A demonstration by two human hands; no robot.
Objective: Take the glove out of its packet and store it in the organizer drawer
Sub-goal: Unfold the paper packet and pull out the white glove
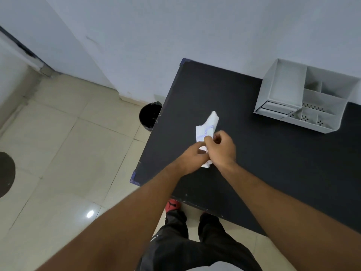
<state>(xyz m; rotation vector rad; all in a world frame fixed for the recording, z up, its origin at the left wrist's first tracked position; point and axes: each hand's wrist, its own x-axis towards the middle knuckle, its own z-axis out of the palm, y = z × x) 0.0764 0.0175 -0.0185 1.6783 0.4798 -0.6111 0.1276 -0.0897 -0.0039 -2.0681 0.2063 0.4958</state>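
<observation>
A white glove packet [206,127] with blue print is held over the black table [273,153], near its left side. My left hand [192,158] grips the packet's lower part from the left. My right hand [221,149] pinches it from the right, fingers closed on its edge. A white end sticks up above my hands and another bit shows below them. Whether the glove is partly out I cannot tell. The white organizer [304,98] stands at the table's far right against the wall, with a closed drawer [277,108] low on its front left.
A black bin [149,116] stands on the tiled floor beside the table's left edge. The organizer has several open compartments on top. My legs and a red shoe [172,205] are below the table's near edge. A dark round shape [5,174] lies at far left.
</observation>
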